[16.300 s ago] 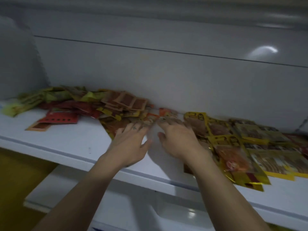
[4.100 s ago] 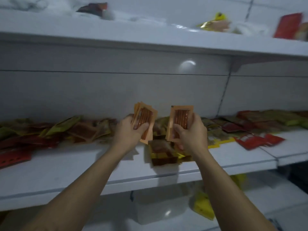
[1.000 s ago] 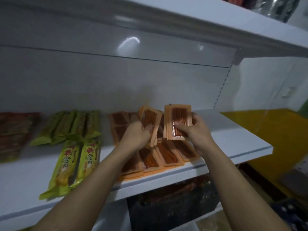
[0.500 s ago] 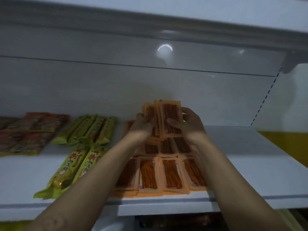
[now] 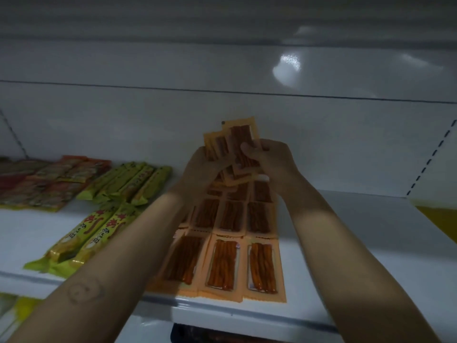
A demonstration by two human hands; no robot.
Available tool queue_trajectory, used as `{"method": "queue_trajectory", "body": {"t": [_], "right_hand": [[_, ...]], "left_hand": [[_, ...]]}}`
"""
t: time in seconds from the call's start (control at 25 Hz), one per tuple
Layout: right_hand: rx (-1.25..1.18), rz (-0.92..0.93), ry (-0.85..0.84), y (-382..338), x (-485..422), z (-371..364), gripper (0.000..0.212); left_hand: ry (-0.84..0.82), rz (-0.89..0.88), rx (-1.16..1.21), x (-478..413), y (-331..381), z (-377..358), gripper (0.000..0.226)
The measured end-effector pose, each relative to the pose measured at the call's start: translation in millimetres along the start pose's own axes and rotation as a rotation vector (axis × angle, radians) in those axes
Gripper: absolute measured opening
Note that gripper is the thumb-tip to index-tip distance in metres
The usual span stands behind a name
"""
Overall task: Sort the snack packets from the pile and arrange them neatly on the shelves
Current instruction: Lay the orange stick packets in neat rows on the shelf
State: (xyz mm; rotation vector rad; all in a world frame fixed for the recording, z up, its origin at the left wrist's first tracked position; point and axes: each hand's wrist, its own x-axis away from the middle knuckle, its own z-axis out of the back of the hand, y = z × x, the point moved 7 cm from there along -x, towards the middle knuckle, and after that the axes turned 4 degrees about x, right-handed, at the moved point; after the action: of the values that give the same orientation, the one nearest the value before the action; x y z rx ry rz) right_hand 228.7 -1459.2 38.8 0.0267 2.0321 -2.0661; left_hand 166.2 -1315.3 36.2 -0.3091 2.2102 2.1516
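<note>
We hold the orange packets (image 5: 237,142) upright in both hands, above the far end of the laid grid (image 5: 230,243) on the shelf (image 5: 358,243). The left hand (image 5: 202,167) grips a fanned stack. The right hand (image 5: 274,162) pinches the front packet, fingers (image 5: 268,147) curled round it. The held packets' long axes stand vertical, while the grid's columns run front to back. We judge the right hand nearer the grid's right column, so each packet must tip flat before placement.
</note>
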Motion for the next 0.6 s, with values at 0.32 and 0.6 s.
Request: {"method": "queue_trajectory", "body": {"t": [0.32, 0.6], "right_hand": [[-0.003, -0.037, 0.098, 27, -7, 7, 0.022], [0.168, -0.121, -0.055, 39, 33, -5, 0.013]], "left_hand": [[0.127, -0.013, -0.137, -9, -5, 31, 0.004], [0.23, 0.081, -0.219, 12, -16, 84, 0.008]]}}
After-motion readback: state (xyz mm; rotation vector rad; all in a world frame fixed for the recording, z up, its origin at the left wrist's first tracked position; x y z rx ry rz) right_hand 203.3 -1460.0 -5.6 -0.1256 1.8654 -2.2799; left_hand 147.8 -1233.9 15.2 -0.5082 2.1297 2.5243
